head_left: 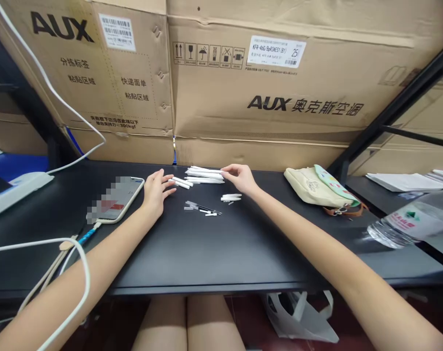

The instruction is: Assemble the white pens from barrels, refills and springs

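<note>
A pile of slim white pens point(204, 174) lies at the back of the black desk, in front of the cardboard. My right hand point(242, 179) pinches the right end of a white pen at this pile; its fingertips are partly hidden. My left hand point(155, 193) is open, its fingers spread beside a few short white tubes point(182, 182) left of the pile. Nearer to me lie clear tubes point(190, 205), thin dark refills point(208, 209) and small white pieces point(210, 213). Short white pointed pieces point(231, 197) lie below my right hand.
A phone point(121, 197) with a cable plugged in lies to the left, near a white power strip point(18, 192). On the right are a cream pouch point(314, 186) and a water bottle point(411, 219). Large cardboard boxes point(214, 117) stand behind the desk. A white cable loops over my left forearm.
</note>
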The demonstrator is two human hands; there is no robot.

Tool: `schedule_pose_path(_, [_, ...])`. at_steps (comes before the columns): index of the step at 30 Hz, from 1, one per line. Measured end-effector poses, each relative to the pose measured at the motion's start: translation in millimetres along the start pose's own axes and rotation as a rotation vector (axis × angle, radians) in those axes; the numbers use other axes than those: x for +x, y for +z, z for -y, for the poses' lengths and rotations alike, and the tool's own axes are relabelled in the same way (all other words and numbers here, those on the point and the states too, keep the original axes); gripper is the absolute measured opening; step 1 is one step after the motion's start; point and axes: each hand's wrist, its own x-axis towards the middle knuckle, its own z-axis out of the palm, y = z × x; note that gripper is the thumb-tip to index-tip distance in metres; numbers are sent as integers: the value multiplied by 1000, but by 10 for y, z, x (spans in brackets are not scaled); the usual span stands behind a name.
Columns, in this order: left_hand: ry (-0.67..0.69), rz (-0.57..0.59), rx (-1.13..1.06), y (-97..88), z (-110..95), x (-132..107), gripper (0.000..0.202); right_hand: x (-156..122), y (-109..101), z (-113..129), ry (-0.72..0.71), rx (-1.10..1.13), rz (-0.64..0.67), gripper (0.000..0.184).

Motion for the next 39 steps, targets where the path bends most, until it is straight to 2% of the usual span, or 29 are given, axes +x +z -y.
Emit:
schedule_pose_path(3, [10, 20, 7, -6, -5, -13, 13, 74, 89, -48, -38, -90, 49, 22])
schedule_pose_path(9, [36, 42, 72, 15, -4, -67, 18, 59, 138, -22, -132, -310, 35, 11])
schedule_pose_path(14, [50, 205, 226, 34, 18, -144, 28, -211, 56, 197, -216, -238, -72, 13])
schedule_pose_path(15, [72, 249, 294, 32, 20, -152, 31, -304, 44, 258, -230, -216, -47, 14])
schedule_pose_path(17, [177, 378, 503, 14, 5, -147, 33, -496, 27, 368, -264, -182, 96, 14])
schedule_pose_path(20, [410, 667, 878, -41, -64, -109, 31, -708, 18, 469, -291, -187, 353, 12])
schedule_pose_path(22, [485, 825, 1080, -81, -122, -88, 30, -767, 14, 488, -301, -222, 453, 11])
schedule_pose_path(24, [489, 904, 1224, -108, -165, -83, 30, -774, 6, 489, -313, -266, 494, 10])
schedule_pose_path(27, [473, 924, 1338, -121, -182, -92, 30, -757, -16, 496, -319, -319, 538, 10])
schedule_pose_path(31, [479, 933, 1412, -122, -166, -99, 29, -761, -36, 534, -298, -359, 601, 9])
schedule_pose_path(34, [453, 978, 1392, -122, -173, -107, 28, -767, -35, 543, -264, -336, 580, 11])
schedule_pose_path(36, [415, 1008, 1324, -107, -185, -130, 29, -763, -34, 535, -229, -287, 525, 15])
schedule_pose_path(39, [261, 1045, 1101, -53, -182, -194, 31, -757, -29, 525, -132, -178, 432, 18])
